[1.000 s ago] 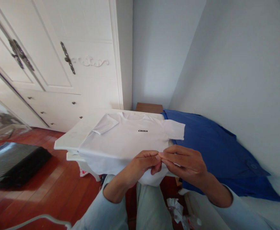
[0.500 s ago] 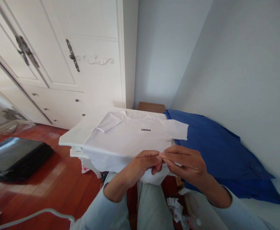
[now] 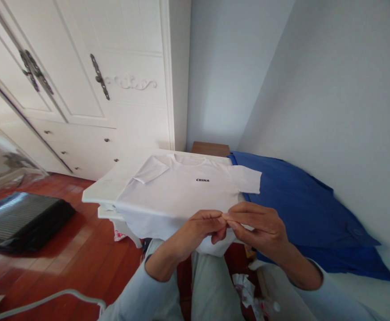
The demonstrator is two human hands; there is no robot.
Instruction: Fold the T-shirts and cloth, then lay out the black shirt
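A white T-shirt [image 3: 178, 191] with the small black word CHINA lies spread face up on a small white table [image 3: 106, 187], its hem hanging over the near edge. My left hand [image 3: 199, 229] and my right hand [image 3: 256, 225] meet fingertip to fingertip just in front of that hem. Both are closed in a pinch. Whether they grip the hem or some small thing between them I cannot make out. My pale sleeves and trousers fill the bottom of the view.
A blue garment [image 3: 301, 209] lies spread on the white bed at right, against the wall. A white wardrobe [image 3: 91, 80] stands at back left, a brown nightstand [image 3: 210, 148] behind the table. A black case [image 3: 21, 218] rests on the wood floor; crumpled paper [image 3: 248, 292] lies by my legs.
My hands keep the same pinched pose. Only the view shifted slightly, left and up, between the earliest frame and now.
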